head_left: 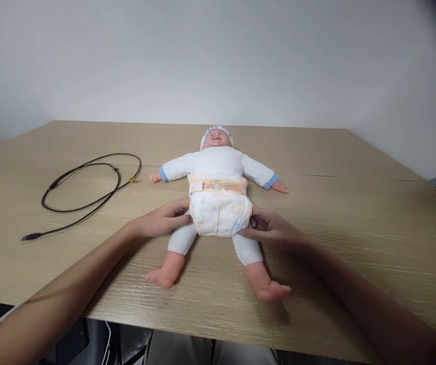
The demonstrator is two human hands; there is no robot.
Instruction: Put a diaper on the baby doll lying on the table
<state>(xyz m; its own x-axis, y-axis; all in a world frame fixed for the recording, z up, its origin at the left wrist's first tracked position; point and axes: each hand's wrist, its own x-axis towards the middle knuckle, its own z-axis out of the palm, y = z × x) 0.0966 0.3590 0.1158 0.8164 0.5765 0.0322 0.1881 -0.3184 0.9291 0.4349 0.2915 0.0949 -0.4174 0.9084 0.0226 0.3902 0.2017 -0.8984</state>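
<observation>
A baby doll [218, 161] in a white suit with blue cuffs and a white cap lies on its back, arms spread and feet towards me. Around its hips sits a white diaper [221, 215] with a printed yellow-orange waistband, its tabs lying across the front. At the diaper's left leg edge, my left hand [166, 218] is closed, its fingertips partly hidden by the diaper and the doll's thigh. On the opposite leg edge my right hand [269, 227] grips the diaper between thumb and curled fingers.
The doll lies on a wooden table [354, 203] with a seam across it. A black cable [84, 208] with a USB-type plug lies loosely coiled on the left. A pale wall [218, 61] stands behind the table. My legs [210, 350] show below the front edge.
</observation>
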